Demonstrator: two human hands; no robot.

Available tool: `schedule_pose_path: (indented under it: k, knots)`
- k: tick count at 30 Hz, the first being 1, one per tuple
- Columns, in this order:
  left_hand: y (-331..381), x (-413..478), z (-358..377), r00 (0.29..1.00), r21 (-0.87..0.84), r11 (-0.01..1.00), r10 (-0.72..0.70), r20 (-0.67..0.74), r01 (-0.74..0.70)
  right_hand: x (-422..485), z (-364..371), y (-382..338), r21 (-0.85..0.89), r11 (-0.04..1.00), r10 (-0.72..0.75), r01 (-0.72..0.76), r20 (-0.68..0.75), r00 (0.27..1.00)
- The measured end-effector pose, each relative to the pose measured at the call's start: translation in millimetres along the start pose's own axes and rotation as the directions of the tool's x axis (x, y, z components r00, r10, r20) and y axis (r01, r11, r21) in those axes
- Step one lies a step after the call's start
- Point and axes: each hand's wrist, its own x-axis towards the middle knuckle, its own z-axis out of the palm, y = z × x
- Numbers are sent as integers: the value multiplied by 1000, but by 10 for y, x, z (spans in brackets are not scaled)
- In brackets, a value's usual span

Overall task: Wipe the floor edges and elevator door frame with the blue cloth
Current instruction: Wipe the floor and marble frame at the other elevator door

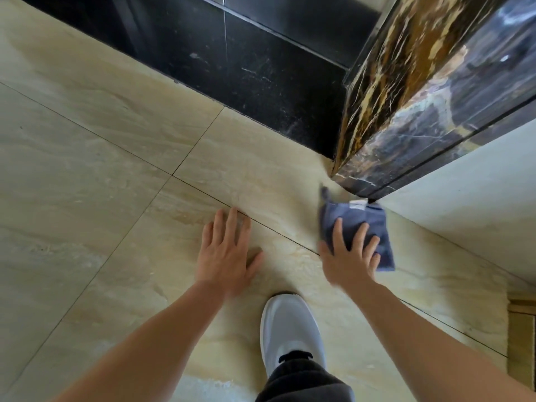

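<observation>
Sneaker (290, 329) planted closest to us, steadying the crouch. Just ahead, the left hand (226, 256) lies flat on the tiled floor (116, 169), fingers straight (a brace, I'd say). The right hand (348, 259), fingers spread and uncurled, presses the blue cloth (352, 214) onto the floor. The cloth sits just short of the marble door frame (406, 111), probably working toward that corner, with the black wall panel (261, 68) beyond.

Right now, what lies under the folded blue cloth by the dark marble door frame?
Beige stone floor tile shows around the folded blue cloth, which the right hand presses flat. Any dirt beneath it is covered.
</observation>
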Motion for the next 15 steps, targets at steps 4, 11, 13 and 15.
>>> schedule_pose_path:
  k: [4,11,13,15]
  knots:
    - [25,-5,18,1000,-42,999,-7,-5,7,-82,141,-277,-104,867,-477,487,107,872]
    - [-40,11,-28,998,-52,999,10,56,-7,227,69,686,-51,997,48,-49,-24,999]
    - [-27,19,-32,998,-44,999,12,62,-9,278,42,758,83,946,315,-315,8,949]
    - [-12,29,-34,998,-44,999,1,56,1,278,34,491,178,891,425,-417,-2,905]
